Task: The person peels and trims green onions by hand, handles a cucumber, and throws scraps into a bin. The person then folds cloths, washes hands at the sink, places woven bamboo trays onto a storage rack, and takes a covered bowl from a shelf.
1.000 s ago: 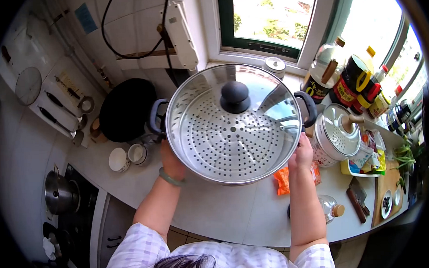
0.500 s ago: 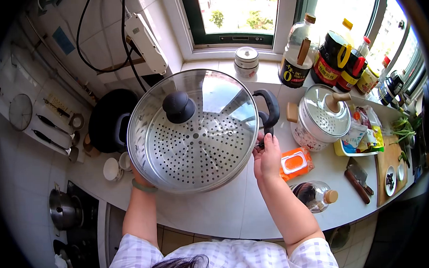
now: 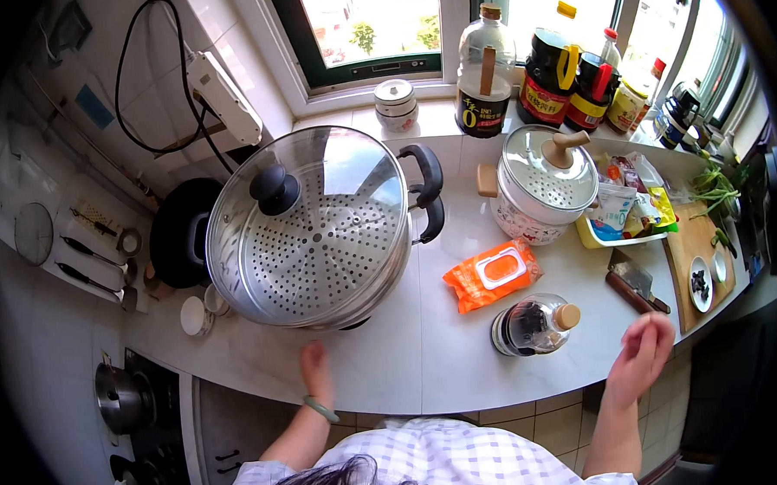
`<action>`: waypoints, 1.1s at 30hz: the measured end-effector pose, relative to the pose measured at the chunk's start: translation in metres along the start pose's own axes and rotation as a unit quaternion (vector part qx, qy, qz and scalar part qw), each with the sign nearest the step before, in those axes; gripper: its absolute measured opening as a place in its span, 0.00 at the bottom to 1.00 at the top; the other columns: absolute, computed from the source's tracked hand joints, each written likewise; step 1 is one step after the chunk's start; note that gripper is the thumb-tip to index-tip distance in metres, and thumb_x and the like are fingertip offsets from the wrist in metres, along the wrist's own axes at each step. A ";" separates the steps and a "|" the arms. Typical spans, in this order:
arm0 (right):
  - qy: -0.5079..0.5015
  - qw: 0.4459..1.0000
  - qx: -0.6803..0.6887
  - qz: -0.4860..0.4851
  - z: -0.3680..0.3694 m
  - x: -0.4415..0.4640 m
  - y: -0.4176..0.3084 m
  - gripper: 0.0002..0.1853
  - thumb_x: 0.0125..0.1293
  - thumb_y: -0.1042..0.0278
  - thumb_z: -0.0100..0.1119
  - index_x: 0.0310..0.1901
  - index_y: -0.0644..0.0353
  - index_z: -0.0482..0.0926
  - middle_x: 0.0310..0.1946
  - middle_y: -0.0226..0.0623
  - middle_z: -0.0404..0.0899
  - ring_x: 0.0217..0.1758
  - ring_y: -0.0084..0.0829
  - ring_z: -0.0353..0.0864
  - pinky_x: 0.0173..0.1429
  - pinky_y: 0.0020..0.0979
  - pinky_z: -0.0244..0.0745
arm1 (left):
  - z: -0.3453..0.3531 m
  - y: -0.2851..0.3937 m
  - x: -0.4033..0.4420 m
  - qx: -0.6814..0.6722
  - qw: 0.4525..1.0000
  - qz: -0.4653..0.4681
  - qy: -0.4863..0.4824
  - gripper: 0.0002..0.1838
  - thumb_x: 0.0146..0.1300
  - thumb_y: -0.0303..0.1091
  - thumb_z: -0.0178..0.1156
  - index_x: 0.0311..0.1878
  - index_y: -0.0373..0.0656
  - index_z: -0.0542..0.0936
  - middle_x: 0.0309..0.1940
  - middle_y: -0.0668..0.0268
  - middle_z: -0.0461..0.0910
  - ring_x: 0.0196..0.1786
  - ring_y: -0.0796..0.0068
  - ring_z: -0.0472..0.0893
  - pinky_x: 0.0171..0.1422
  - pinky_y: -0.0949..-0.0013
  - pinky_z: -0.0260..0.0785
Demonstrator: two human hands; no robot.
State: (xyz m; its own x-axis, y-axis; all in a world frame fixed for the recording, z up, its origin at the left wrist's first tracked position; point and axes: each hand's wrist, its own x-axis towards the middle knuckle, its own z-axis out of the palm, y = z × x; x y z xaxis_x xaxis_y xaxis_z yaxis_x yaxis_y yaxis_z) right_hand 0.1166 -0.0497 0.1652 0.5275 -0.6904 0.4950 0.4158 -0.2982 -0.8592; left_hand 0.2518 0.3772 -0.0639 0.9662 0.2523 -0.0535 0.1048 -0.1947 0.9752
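A large steel steamer pot point(image 3: 357, 309) with a glass lid point(image 3: 343, 192) stands on the counter at left centre; a perforated steamer tray point(image 3: 318, 254) shows through the lid. My left hand point(image 3: 317, 371), with a green bangle at the wrist, is just below the pot's near edge, apart from it and holding nothing; its fingers are foreshortened. Off to the right, my right hand point(image 3: 641, 361) hangs near the counter's front edge with loosely bent fingers and nothing in them. Nearest to it are a cleaver point(image 3: 635, 285) and a dark-liquid bottle point(image 3: 531, 325).
Behind a wipes packet point(image 3: 494, 274) stands a white lidded pot point(image 3: 534, 201). Sauce bottles point(image 3: 548, 79) line the windowsill. At right are a yellow-rimmed basket point(image 3: 631, 236) of packets and a cutting board point(image 3: 684, 256). A black wok point(image 3: 178, 234) and small white bowls point(image 3: 196, 317) sit left of the steamer.
Both hands have let go of the steamer pot, which now rests on the counter. My left hand has drawn back toward my body; my right hand has swung to the right. The view has shifted.
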 end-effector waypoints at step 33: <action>-0.279 0.931 0.102 0.210 0.240 0.161 0.113 0.05 0.61 0.71 0.54 0.37 0.58 0.72 0.26 0.27 0.73 0.24 0.14 0.67 0.24 0.14 0.59 | 0.074 0.032 -0.021 0.455 0.811 0.259 -0.262 0.23 0.54 0.44 0.54 0.53 0.46 0.70 0.59 0.50 0.60 0.64 0.53 0.55 0.66 0.52 0.47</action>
State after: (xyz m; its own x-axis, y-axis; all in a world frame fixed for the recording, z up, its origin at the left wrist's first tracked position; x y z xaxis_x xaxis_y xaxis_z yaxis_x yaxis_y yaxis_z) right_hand 0.4265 -0.0362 0.1787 0.9548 -0.2508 0.1597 0.1875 0.0910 -0.9780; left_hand 0.2518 0.2958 -0.0475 0.8786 -0.4776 -0.0050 -0.4465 -0.8250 0.3465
